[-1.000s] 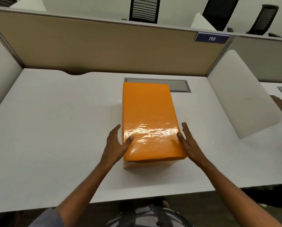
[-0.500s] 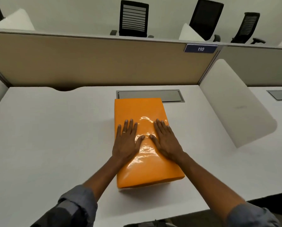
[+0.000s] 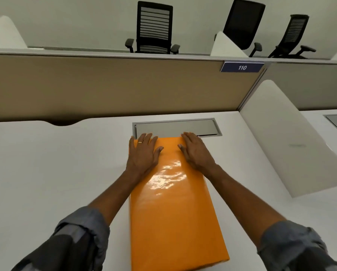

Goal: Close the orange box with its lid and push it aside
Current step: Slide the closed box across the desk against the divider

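A glossy orange box (image 3: 173,208) lies lengthwise on the white desk (image 3: 46,173), its lid on top and covering it fully. My left hand (image 3: 143,153) rests flat on the lid's far left corner, fingers spread, a ring on one finger. My right hand (image 3: 196,151) lies flat on the far right corner, fingertips at the lid's far edge. Both palms press down on the lid; neither hand grips anything.
A grey cable hatch (image 3: 175,127) is set in the desk just beyond the box. A tan partition (image 3: 105,85) with a "110" plate (image 3: 242,67) closes the back. A white divider (image 3: 289,137) stands on the right. Black chairs (image 3: 154,28) stand behind.
My hands went from the near sides of the box to flat on the lid, then slid to its far end. The camera has leaned forward over the box.
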Demonstrator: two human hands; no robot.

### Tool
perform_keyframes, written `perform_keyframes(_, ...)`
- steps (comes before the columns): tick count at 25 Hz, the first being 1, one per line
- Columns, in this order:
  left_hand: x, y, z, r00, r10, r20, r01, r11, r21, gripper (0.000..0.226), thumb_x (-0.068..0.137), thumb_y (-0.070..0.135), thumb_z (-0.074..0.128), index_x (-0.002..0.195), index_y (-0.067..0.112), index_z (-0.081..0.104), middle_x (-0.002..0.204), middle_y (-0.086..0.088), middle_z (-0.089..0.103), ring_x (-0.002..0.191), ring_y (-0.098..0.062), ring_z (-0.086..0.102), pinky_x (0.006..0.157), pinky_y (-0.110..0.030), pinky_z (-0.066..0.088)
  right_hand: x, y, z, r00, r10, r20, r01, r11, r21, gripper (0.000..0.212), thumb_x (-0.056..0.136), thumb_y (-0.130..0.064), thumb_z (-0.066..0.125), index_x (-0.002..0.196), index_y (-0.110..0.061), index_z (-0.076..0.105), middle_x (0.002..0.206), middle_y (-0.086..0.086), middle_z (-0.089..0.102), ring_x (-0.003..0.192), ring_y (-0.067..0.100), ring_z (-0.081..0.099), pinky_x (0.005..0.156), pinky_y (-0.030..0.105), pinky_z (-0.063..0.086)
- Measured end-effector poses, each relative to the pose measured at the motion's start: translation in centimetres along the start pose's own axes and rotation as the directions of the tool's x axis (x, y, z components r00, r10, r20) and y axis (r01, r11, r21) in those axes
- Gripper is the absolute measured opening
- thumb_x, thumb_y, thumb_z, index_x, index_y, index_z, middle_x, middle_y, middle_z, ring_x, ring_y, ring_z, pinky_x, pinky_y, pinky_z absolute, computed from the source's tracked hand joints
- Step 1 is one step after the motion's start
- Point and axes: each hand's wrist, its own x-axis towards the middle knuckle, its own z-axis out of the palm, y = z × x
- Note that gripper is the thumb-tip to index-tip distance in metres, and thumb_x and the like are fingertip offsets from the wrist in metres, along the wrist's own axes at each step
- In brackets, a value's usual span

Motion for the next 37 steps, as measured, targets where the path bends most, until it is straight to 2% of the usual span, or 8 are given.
perform_keyframes(4, 3.3, -0.9, 1.4, 0.987, -0.028, 0.156, 0.025, 0.999, 0.025, 0.065, 0.100, 0.059, 0.021, 0.151, 0.022, 0.037, 0.155, -0.005, 0.045, 0.148, -0.028, 0.031, 0.119, -0.060, 0.010, 3.7, 0.9, 1.1, 0.997, 0.032, 0.075, -0.037, 0.998, 0.059, 0.054, 0.107, -0.045, 0.034, 0.146, -0.009, 0.044, 0.151, 0.014, 0.047, 0.141, 0.029, 0.041, 0.114, 0.041, 0.035)
perform_keyframes(13, 3.4, -1.2, 3.0, 0.994, -0.029, 0.105, 0.044, 0.988, -0.145, 0.057, 0.097, 0.059, 0.027, 0.138, 0.026, 0.050, 0.140, -0.002, 0.059, 0.131, -0.025, 0.052, 0.116, -0.053, 0.021, 4.7, 2.9, 3.0, 0.997, -0.008, 0.079, -0.009, 0.977, 0.215, 0.052, 0.103, -0.050, 0.031, 0.131, -0.011, 0.050, 0.132, 0.012, 0.055, 0.119, 0.026, 0.051, 0.104, 0.045, 0.045)
perform_keyframes(17, 2.9, -0.8, 2.3, 0.998, -0.044, 0.044, 0.049, 0.991, -0.122, 0.066, 0.098, 0.062, 0.025, 0.151, 0.024, 0.036, 0.158, -0.003, 0.041, 0.149, -0.024, 0.032, 0.123, -0.054, 0.008, 4.5, 2.5, 2.4, 0.987, 0.069, 0.148, -0.114, 0.940, 0.322, 0.071, 0.102, -0.054, 0.039, 0.160, -0.017, 0.019, 0.170, 0.008, 0.014, 0.154, 0.031, 0.018, 0.120, 0.047, 0.023)
perform_keyframes(20, -1.9, -0.1, 0.6, 0.994, -0.106, 0.022, 0.108, 0.960, -0.259, 0.077, 0.096, 0.065, 0.035, 0.158, 0.025, 0.012, 0.168, 0.000, 0.017, 0.155, -0.021, 0.012, 0.125, -0.053, 0.005, -0.2, 1.9, 1.4, 0.974, 0.168, 0.150, -0.221, 0.841, 0.495, 0.088, 0.099, -0.051, 0.051, 0.162, -0.018, 0.000, 0.172, 0.005, 0.001, 0.157, 0.027, 0.011, 0.123, 0.047, 0.018)
perform_keyframes(25, -18.5, 3.2, -2.0, 0.915, -0.332, 0.228, 0.403, 0.739, -0.540, 0.107, 0.084, 0.063, 0.060, 0.155, 0.035, -0.015, 0.166, 0.011, -0.021, 0.155, -0.016, -0.010, 0.120, -0.045, 0.010, -16.8, 0.5, -0.2, 0.903, 0.229, 0.363, -0.423, 0.618, 0.663, 0.075, 0.092, -0.057, 0.061, 0.155, -0.043, 0.022, 0.156, -0.008, 0.044, 0.136, 0.018, 0.052, 0.102, 0.038, 0.051)
perform_keyframes(27, -23.8, 4.9, -2.7, 0.832, -0.401, 0.384, 0.555, 0.576, -0.600, 0.104, 0.080, 0.062, 0.061, 0.154, 0.038, -0.009, 0.169, 0.006, -0.003, 0.154, -0.021, 0.012, 0.119, -0.045, 0.024, -23.1, 0.1, -0.3, 0.874, 0.262, 0.408, -0.484, 0.518, 0.705, 0.071, 0.087, -0.065, 0.063, 0.149, -0.049, 0.032, 0.147, -0.015, 0.054, 0.119, 0.005, 0.061, 0.085, 0.024, 0.054)
perform_keyframes(30, -28.2, 6.3, -3.3, 0.775, -0.422, 0.470, 0.622, 0.382, -0.683, 0.095, 0.083, 0.051, 0.065, 0.157, 0.033, 0.008, 0.162, 0.004, 0.028, 0.144, -0.024, 0.038, 0.111, -0.044, 0.038, -29.5, -0.3, 0.4, 0.836, 0.322, 0.445, -0.548, 0.453, 0.703, 0.067, 0.087, -0.059, 0.064, 0.147, -0.047, 0.035, 0.141, -0.018, 0.055, 0.116, -0.001, 0.059, 0.092, 0.023, 0.047)
perform_keyframes(37, -31.8, 6.7, -3.7, 0.716, -0.460, 0.526, 0.671, 0.242, -0.701, 0.082, 0.082, 0.053, 0.068, 0.153, 0.031, 0.033, 0.151, 0.001, 0.048, 0.134, -0.025, 0.051, 0.104, -0.050, 0.045, -32.8, -1.4, 1.2, 0.853, 0.354, 0.384, -0.513, 0.432, 0.741, 0.049, 0.095, -0.049, 0.061, 0.141, -0.042, 0.045, 0.131, -0.018, 0.062, 0.113, -0.006, 0.057, 0.095, 0.029, 0.043)
